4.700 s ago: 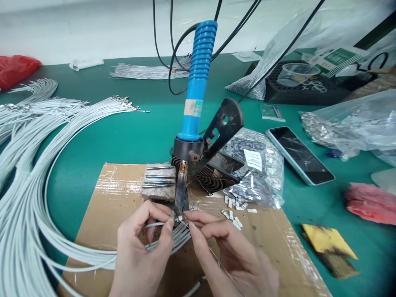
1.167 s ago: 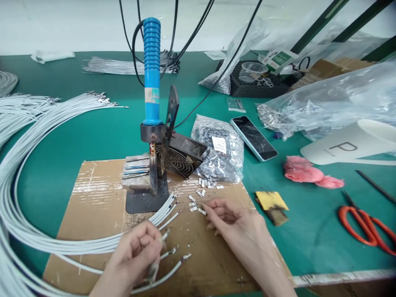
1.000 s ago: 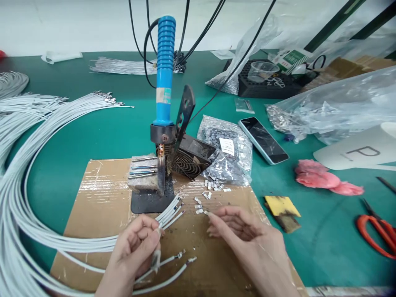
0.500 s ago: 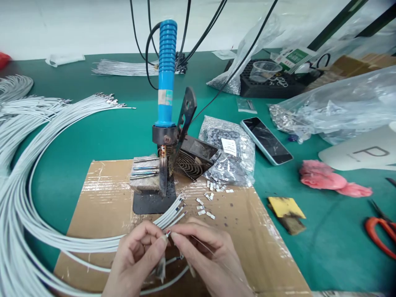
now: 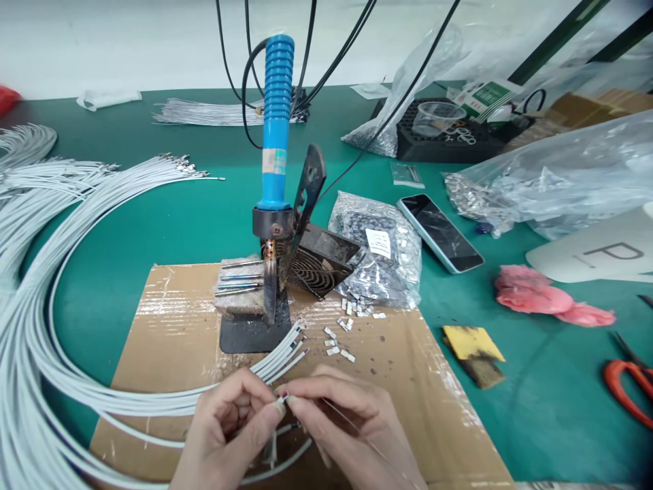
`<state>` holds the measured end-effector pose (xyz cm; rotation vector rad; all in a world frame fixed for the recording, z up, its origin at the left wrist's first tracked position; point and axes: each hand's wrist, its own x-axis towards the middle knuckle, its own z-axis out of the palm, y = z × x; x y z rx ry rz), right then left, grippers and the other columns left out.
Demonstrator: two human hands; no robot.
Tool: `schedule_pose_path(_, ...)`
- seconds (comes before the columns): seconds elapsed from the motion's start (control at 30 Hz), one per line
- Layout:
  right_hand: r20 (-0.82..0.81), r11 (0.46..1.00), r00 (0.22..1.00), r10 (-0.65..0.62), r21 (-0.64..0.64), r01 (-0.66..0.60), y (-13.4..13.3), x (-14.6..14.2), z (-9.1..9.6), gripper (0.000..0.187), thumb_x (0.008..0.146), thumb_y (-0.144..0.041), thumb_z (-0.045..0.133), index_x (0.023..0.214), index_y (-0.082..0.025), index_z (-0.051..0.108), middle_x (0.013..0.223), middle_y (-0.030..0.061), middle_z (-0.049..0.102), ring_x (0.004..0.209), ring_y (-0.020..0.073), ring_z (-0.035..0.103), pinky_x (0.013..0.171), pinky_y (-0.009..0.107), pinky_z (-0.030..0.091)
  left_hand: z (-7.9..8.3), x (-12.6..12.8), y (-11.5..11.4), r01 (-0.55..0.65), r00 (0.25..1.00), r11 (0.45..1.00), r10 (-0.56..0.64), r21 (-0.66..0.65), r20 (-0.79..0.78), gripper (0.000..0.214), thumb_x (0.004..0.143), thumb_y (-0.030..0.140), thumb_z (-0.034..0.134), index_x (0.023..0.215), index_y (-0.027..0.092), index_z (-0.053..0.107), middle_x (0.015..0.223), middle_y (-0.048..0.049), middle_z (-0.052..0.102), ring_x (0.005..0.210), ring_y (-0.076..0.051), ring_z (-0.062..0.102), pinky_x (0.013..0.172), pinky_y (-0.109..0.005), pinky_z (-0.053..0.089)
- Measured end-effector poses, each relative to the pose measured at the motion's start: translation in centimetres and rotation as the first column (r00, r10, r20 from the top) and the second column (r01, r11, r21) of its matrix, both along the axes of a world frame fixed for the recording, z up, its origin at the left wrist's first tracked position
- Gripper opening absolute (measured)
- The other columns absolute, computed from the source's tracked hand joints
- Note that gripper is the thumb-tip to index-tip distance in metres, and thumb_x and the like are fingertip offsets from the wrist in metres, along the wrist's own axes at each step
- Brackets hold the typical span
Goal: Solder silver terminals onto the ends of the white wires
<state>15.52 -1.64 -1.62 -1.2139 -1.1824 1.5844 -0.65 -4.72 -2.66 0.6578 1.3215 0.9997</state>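
My left hand point(image 5: 229, 429) is closed in a pinch on the end of a white cable point(image 5: 282, 399), low in the middle of the view. Thumb and forefinger of my right hand point(image 5: 352, 422) meet at the same tip, where a bit of red shows. A thin, pale wire strand point(image 5: 347, 418) runs across the right fingers. Below the hands hangs a small clear plastic piece point(image 5: 270, 450), partly hidden. The ends of a white cable bundle point(image 5: 278, 361) lie just beyond the fingertips. Several small white connectors point(image 5: 331, 344) are scattered on the cardboard point(image 5: 398, 367).
A blue-handled soldering iron point(image 5: 278, 122) stands upright in its holder, tip down, straight ahead. Behind the connectors lie a plastic bag of parts point(image 5: 375, 252) and a phone point(image 5: 441, 233). At right are a yellow sponge point(image 5: 472, 342), pink plastic point(image 5: 541, 296) and red-handled scissors point(image 5: 625, 388).
The pinched cable tip has dropped slightly and shifted a little right, and both hands have moved with it. Their fingertips remain close together.
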Motion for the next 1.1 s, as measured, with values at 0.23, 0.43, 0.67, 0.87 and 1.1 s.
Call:
schedule_pose_path(0.23, 0.054, 0.999, 0.998, 0.020, 0.040, -0.022, 0.01, 0.30, 0.10, 0.016, 0.085, -0.021, 0.075, 0.086, -0.030, 0.088, 0.067, 0.0005, 0.067, 0.060, 0.0131, 0.056, 0.054, 0.022, 0.039, 0.50, 0.05, -0.02, 0.024, 1.000, 0.999, -0.025, -0.022, -0.008, 0.048, 0.072, 0.061, 0.085, 0.068, 0.016, 0.068, 0.058, 0.0036, 0.054, 0.056, -0.010, 0.043, 0.055, -0.022, 0.028)
schedule_pose_path(0.43, 0.070, 0.998, 0.997, 0.016, 0.061, -0.020, -0.04, 0.23, -0.06, 0.016, 0.084, -0.022, 0.074, 0.085, -0.028, 0.089, 0.064, 0.0012, 0.065, 0.058, 0.0133, 0.056, 0.052, 0.022, 0.037, 0.65, -0.02, 0.05, 0.040, 0.999, 0.999, -0.040, -0.027, -0.009, 0.050, 0.073, 0.063, 0.083, 0.069, 0.016, 0.068, 0.058, 0.0033, 0.054, 0.055, -0.011, 0.042, 0.055, -0.023, 0.027)
schedule_pose_path(0.67, 0.102, 0.994, 0.995, 0.021, 0.107, -0.032, -0.02, 0.45, -0.07, 0.017, 0.085, -0.022, 0.075, 0.088, -0.030, 0.089, 0.064, 0.0002, 0.067, 0.057, 0.0132, 0.056, 0.052, 0.022, 0.039, 0.69, 0.06, 0.17, 0.049, 0.999, 0.999, -0.049, -0.016, -0.005, 0.051, 0.072, 0.064, 0.083, 0.068, 0.016, 0.065, 0.059, 0.0032, 0.053, 0.056, -0.011, 0.041, 0.056, -0.023, 0.027)
schedule_pose_path(0.87, 0.128, 0.992, 0.991, 0.040, 0.115, -0.055, -0.02, 0.49, -0.14, 0.018, 0.087, -0.023, 0.073, 0.090, -0.031, 0.089, 0.065, 0.0005, 0.068, 0.058, 0.0134, 0.058, 0.052, 0.022, 0.039, 0.69, -0.09, 0.12, 0.075, 0.997, 0.996, -0.075, -0.040, 0.003, 0.052, 0.073, 0.065, 0.081, 0.070, 0.016, 0.065, 0.058, 0.0041, 0.049, 0.056, -0.011, 0.038, 0.055, -0.024, 0.025)
schedule_pose_path(1.1, 0.134, 0.991, 0.990, 0.047, 0.119, -0.063, -0.10, 0.58, -0.38, 0.015, 0.087, -0.025, 0.074, 0.090, -0.029, 0.089, 0.066, 0.0022, 0.070, 0.059, 0.0149, 0.061, 0.052, 0.022, 0.042, 0.39, 0.00, 0.00, 0.049, 0.999, 0.999, -0.049, 0.006, 0.000, 0.050, 0.074, 0.063, 0.082, 0.068, 0.016, 0.066, 0.057, 0.0034, 0.052, 0.055, -0.010, 0.041, 0.054, -0.023, 0.027)
